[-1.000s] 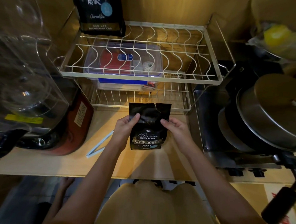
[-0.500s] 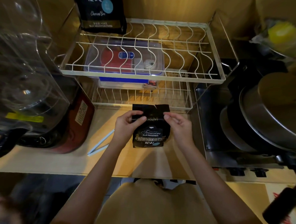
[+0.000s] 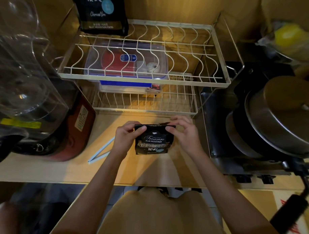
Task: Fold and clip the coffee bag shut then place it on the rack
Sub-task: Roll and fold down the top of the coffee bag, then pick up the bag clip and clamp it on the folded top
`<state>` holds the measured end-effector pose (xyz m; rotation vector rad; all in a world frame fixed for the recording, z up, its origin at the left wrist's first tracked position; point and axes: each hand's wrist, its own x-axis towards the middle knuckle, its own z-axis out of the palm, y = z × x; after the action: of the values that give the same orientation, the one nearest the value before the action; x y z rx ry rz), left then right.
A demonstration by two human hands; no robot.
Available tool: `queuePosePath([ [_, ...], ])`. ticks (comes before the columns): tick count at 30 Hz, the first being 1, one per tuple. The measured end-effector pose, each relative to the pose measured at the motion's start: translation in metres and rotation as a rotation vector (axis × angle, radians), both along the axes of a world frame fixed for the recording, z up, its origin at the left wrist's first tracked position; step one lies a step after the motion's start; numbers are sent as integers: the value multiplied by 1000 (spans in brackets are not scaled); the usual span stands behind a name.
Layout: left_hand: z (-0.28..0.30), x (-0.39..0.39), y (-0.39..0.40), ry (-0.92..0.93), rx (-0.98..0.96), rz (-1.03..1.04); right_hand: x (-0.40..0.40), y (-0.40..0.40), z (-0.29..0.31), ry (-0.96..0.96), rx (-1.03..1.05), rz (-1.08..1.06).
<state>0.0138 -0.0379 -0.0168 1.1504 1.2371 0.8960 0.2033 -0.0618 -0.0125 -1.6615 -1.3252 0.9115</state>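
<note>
Coffee bag point(image 3: 153, 141) stands upright on the counter point(image 3: 43, 169), in front of the wire rack point(image 3: 144, 78), top edge folded over. Left hand point(image 3: 126, 137) pinches the fold's left corner, thumb in front. Right hand point(image 3: 183, 133) pinches the right corner between thumb and fingers point(image 3: 178, 119). Clip point(image 3: 100, 151) lies open on the counter just left of the left hand, apart from the bag. A second bag point(image 3: 101, 11) sits on the rack's upper tier, rear left
</note>
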Motion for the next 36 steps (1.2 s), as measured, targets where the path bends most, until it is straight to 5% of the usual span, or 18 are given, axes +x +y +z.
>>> queuePosePath([
  [5,-2,1,3,-12,-32,-44,5,-2,-3,321,-132,-2],
  [12,-10,-19,3,106,19,-32,5,-3,-7,275,-142,16],
  [18,-58,-78,-24,739,169,119,4,-4,-9,270,-140,7],
  [24,-91,-116,-49,944,190,76,5,-1,-8,263,-167,20],
  [32,-121,-128,-51,832,60,178,7,3,-9,280,-164,40],
  [36,-109,-117,-42,510,-4,323,7,4,-8,280,-171,44],
])
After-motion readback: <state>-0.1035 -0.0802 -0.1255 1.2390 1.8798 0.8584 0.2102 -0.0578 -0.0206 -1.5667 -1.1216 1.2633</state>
